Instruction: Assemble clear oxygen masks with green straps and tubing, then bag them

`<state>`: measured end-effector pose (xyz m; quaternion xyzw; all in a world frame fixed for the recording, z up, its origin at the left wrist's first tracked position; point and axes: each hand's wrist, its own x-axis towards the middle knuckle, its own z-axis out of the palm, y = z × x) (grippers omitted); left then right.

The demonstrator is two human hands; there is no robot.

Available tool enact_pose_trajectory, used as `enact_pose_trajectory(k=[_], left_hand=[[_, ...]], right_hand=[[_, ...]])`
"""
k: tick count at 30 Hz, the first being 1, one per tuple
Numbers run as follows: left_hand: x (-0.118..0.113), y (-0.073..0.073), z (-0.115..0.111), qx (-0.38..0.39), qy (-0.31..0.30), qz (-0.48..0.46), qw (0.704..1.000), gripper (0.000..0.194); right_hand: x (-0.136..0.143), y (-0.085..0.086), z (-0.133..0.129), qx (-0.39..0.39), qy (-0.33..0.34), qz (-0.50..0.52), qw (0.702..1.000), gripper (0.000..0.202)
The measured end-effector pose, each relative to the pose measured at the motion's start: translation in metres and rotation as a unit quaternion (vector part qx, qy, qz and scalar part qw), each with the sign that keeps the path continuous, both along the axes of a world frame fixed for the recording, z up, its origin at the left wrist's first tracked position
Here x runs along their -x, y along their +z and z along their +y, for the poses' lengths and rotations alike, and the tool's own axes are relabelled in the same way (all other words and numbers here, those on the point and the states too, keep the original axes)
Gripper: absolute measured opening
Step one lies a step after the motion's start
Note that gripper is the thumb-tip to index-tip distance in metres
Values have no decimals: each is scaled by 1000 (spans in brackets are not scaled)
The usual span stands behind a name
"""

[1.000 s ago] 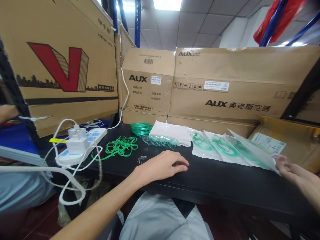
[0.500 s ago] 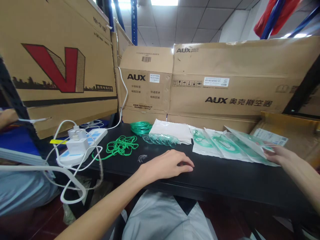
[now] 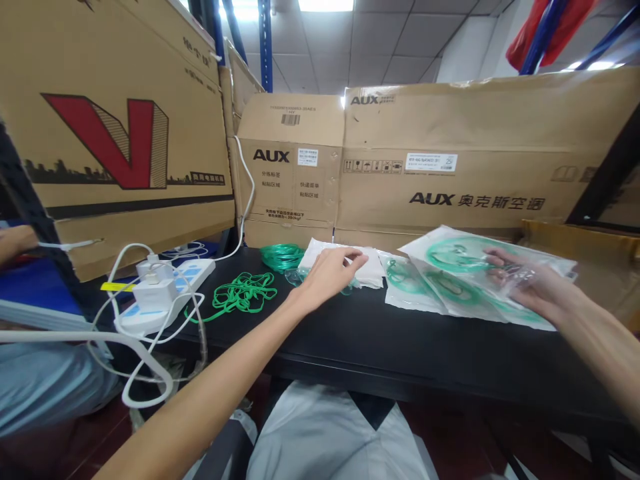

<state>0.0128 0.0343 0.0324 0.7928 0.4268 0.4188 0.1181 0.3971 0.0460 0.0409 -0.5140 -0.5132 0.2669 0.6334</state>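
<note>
My right hand (image 3: 525, 280) grips a white-and-clear pouch (image 3: 453, 243) with a coil of thin green tubing inside, raised and tilted over the other pouches. More such pouches (image 3: 407, 283) lie overlapping on the black table beneath it. My left hand (image 3: 334, 270) is above the stack of flat white pouches (image 3: 373, 267), fingers loosely curved and apart, with nothing visible in them. It partly hides a row of clear plastic pieces (image 3: 295, 277). Behind these sits a coil of green tubing (image 3: 281, 257).
A tangled green cord (image 3: 245, 292) lies left on the black table (image 3: 360, 347). A white power strip (image 3: 190, 277) with plugs and looping cables stands farther left. Cardboard boxes (image 3: 380, 220) wall off the back. Another person's hand (image 3: 17, 243) shows at the left edge.
My right hand has lifted the pouch and brought it leftward over the others. My left hand has moved from the table's front up to the white stack.
</note>
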Motion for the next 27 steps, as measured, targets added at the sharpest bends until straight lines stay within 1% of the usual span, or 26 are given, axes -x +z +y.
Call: enact_pose_trajectory(k=[3,5,7,10,14,18,22,24,27], left_hand=[[-3,4,27,45,21,-16,999,56],[-4,4,41,85,11,-24,996,65],[-5,2,50,115,-15,-31,993,68],[-4,0,58,130,-40,-45,990,63],[0,-2,63,131,-28,-71,988,47],[18,4,69,116,27,-93,988,37],[51,9,83,109,125,-96,981,32],[67,7,91,113,180,-80,974,33],[83,-2,98,115,249,-30,961,30]], right_hand=[[23,5,-8,38,124,68,989,16],[37,4,-10,52,175,103,978,16],[47,2,-10,63,212,134,966,18],[58,-2,-10,80,250,169,950,20],[65,-4,-14,110,288,187,933,16],[65,-6,-23,127,288,201,928,17],[50,-13,-35,135,284,232,921,11],[39,-18,-43,136,271,247,920,13],[24,-28,-55,141,251,268,919,18]])
